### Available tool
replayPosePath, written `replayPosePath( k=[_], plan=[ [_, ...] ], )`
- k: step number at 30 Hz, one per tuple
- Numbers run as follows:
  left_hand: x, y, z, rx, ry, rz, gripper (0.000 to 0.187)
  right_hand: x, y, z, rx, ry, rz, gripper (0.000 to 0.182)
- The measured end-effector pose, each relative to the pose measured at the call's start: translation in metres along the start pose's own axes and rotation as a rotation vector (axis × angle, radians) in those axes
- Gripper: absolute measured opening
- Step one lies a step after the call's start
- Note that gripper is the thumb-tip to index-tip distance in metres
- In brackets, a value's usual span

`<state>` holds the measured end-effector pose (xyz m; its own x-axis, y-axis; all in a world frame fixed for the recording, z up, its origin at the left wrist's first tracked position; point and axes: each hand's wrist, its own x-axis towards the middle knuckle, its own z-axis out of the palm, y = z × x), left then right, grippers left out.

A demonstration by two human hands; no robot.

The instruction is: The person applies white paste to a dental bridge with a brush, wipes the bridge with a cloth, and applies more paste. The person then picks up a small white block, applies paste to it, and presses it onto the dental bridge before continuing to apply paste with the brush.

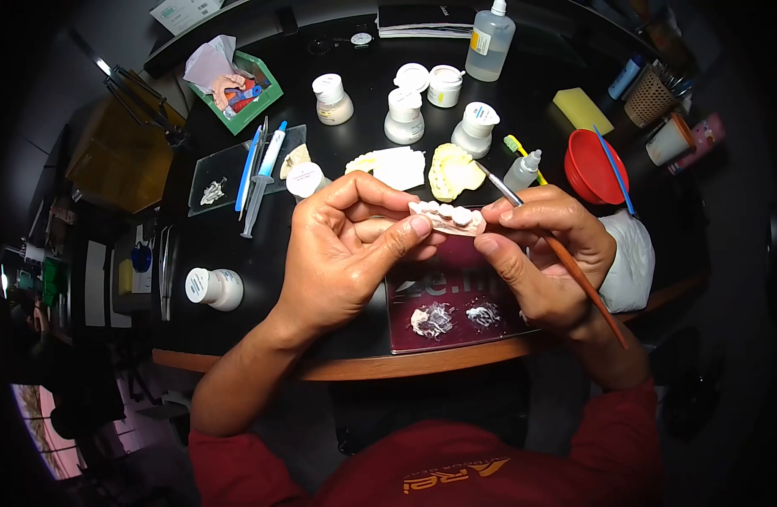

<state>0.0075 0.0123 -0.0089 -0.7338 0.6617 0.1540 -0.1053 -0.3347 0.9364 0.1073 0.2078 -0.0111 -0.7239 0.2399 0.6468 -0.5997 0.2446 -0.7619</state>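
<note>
Between both hands, above the desk, is a small dental model [448, 218] with a row of white teeth on a pale pinkish base. My left hand [355, 245] pinches its left end between thumb and fingers. The thumb and forefinger of my right hand [553, 249] touch its right end. That same hand also holds a fine brush [566, 258], its wooden handle slanting down to the right and its tip pointing up-left. Under the hands lies a dark red plate [448, 334] bearing a heap of cream paste [431, 320] and a white smear [483, 315].
Several white powder jars [404, 117] stand behind the hands, near a yellowish dental cast [454, 171] and a dropper bottle [522, 171]. At right are a red bowl [593, 169] and crumpled white tissue [629, 253]. A glass slab [204, 173] with syringes and a green bin [258, 106] sit left.
</note>
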Motion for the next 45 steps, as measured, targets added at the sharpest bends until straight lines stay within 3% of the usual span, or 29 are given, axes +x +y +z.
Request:
replayPosePath(
  k=[10, 16, 17, 20, 21, 26, 28, 30, 33, 34, 39, 45],
  plan=[
    [-0.002, 0.002, -0.007, -0.021, -0.18, -0.032, 0.012, 0.008, 0.004, -0.012, 0.005, -0.1, 0.034, 0.019],
    [-0.002, 0.005, -0.004, -0.058, -0.244, -0.094, 0.036, 0.007, 0.004, -0.012, 0.029, -0.137, 0.051, 0.018],
    [-0.002, 0.009, -0.002, -0.052, -0.235, -0.179, 0.054, 0.008, 0.004, -0.012, 0.028, -0.15, 0.052, 0.018],
    [-0.002, 0.009, 0.002, -0.054, -0.279, -0.135, 0.06, 0.005, 0.0, -0.008, 0.076, -0.108, 0.108, 0.018],
    [-0.002, 0.01, 0.002, -0.036, -0.299, -0.166, 0.07, 0.006, 0.001, -0.008, 0.044, -0.124, 0.078, 0.019],
    [-0.003, 0.011, 0.003, -0.048, -0.32, -0.204, 0.067, 0.016, -0.001, -0.021, -0.168, -0.17, -0.081, 0.024],
    [-0.004, 0.014, 0.003, -0.07, -0.3, -0.227, 0.065, 0.025, -0.024, -0.035, -0.205, -0.058, 0.036, 0.017],
    [-0.005, 0.016, 0.003, -0.067, -0.283, -0.2, 0.064, 0.04, -0.039, -0.068, -0.278, 0.093, 0.208, 0.036],
    [-0.005, 0.017, 0.004, -0.033, -0.242, -0.177, 0.063, 0.062, -0.025, -0.128, -0.637, 0.184, 0.333, 0.013],
    [-0.005, 0.017, 0.005, -0.016, -0.226, -0.171, 0.062, 0.065, -0.013, -0.154, -0.674, 0.103, 0.434, 0.01],
    [-0.006, 0.018, 0.008, 0.067, -0.195, -0.145, 0.061, 0.061, 0.009, -0.171, -0.86, -0.033, 0.534, 0.007],
    [-0.004, 0.016, 0.005, 0.082, -0.132, -0.111, 0.059, 0.028, -0.055, -0.179, -0.743, 0.184, 0.361, 0.008]
  ],
)
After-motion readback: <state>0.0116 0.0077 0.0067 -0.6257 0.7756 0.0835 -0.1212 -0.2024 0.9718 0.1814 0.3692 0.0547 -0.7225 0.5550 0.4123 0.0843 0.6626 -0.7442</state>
